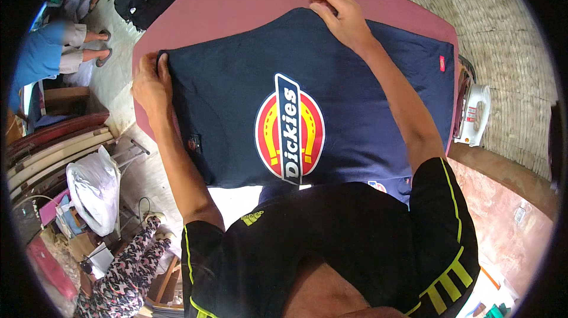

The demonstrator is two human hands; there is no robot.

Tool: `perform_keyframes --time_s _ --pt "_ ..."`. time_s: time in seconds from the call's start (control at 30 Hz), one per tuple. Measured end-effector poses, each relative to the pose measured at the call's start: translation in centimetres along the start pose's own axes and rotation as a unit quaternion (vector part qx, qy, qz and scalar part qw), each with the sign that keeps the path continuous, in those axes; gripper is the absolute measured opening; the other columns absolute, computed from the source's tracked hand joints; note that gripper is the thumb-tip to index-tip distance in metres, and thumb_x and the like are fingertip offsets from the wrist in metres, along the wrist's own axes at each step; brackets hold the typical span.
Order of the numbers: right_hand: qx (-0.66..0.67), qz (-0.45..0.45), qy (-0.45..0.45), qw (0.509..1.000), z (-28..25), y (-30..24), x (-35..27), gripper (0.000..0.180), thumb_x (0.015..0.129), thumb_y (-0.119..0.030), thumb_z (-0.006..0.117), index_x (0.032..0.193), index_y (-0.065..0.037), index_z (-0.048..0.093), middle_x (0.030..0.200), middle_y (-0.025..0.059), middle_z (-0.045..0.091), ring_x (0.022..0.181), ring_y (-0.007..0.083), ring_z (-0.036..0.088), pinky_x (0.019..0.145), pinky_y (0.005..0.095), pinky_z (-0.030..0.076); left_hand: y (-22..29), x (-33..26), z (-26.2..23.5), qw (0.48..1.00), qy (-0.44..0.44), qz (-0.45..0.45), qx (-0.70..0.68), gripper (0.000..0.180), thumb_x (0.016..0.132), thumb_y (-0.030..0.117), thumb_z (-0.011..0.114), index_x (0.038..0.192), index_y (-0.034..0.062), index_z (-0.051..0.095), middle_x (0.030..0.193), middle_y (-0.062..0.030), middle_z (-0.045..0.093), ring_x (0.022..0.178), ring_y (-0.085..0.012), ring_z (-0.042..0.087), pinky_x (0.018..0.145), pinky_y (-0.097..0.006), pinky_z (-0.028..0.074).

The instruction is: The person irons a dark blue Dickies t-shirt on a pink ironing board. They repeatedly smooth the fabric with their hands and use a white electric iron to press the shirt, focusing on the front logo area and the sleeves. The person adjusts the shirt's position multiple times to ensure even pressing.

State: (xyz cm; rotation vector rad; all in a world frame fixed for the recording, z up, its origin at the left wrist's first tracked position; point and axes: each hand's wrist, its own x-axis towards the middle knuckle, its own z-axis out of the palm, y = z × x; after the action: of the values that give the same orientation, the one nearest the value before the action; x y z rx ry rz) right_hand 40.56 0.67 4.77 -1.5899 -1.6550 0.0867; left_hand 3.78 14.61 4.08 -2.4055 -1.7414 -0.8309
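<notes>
A large printed emblem (pixel 290 128) sits at the middle of the dark navy shirt: a red-and-yellow oval crossed by an upright navy bar edged in white. A small red fabric tag (pixel 442 63) marks the right sleeve (a small dark patch (pixel 194 142) lies near the left edge).

shirt (pixel 236 99): navy T-shirt, spread flat, print side up, across pink table (pixel 236 4)
print (pixel 290 129): round red and yellow badge crossed by a slanted navy bar with white lettering, mid-chest
tag (pixel 442 63): small, red, on the right edge of the cloth
patch (pixel 194 142): small, dark, near the lower left edge
far edge: pinched at the top middle under right hand (pixel 342 15)
left edge: gripped at the corner by left hand (pixel 152 81)
near edge: hidden beneath a black garment, overhanging the table rim
</notes>
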Motion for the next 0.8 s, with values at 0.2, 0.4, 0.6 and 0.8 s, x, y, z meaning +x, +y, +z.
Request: perform_keyframes --time_s 0.2,0.4,0.6,0.8 --pt "-0.205 -0.016 0.047 0.978 -6.4 -3.0 -8.8 0.029 0.090 -0.012 0.065 0.118 -0.008 0.064 0.122 0.0084 0.058 0.113 0.0289 0.057 0.095 0.0417 0.045 14.3 -4.1 -3.2 0.932 -0.026 0.274 -0.234 0.046 0.088 0.026 0.072 0.126 0.0018 0.060 0.132 -0.0176 0.056 0.122 -0.0349 0.053 0.100 -0.048 0.040" --pt "-0.336 0.123 0.054 0.932 -10.6 0.9 -15.7 0.047 0.091 -0.026 0.067 0.132 -0.007 0.057 0.138 0.0128 0.050 0.129 0.0335 0.047 0.105 0.0473 0.038 24.1 -8.0 3.6 0.921 -0.153 0.335 -0.126 0.066 0.095 0.049 0.058 0.143 0.0053 0.048 0.153 -0.0179 0.037 0.144 -0.0368 0.031 0.115 -0.057 0.024" --pt "-0.451 0.166 0.032 0.876 -18.1 9.5 -18.3 0.070 0.095 -0.054 0.055 0.144 -0.004 0.046 0.151 0.0163 0.041 0.139 0.0369 0.038 0.110 0.0524 0.033 24.6 -7.1 5.4 0.928 -0.144 0.339 -0.045 0.071 0.095 0.062 0.047 0.151 0.0169 0.042 0.161 -0.0134 0.030 0.151 -0.0333 0.021 0.119 -0.058 0.018" --pt "-0.487 0.217 0.029 0.845 -20.1 13.3 -19.3 0.072 0.099 -0.060 0.044 0.151 -0.011 0.039 0.156 0.0148 0.037 0.145 0.0360 0.032 0.116 0.0558 0.025 24.1 -7.0 6.0 0.927 -0.147 0.342 -0.041 0.075 0.093 0.066 0.043 0.152 0.0194 0.041 0.163 -0.0114 0.027 0.152 -0.0319 0.019 0.121 -0.058 0.013"
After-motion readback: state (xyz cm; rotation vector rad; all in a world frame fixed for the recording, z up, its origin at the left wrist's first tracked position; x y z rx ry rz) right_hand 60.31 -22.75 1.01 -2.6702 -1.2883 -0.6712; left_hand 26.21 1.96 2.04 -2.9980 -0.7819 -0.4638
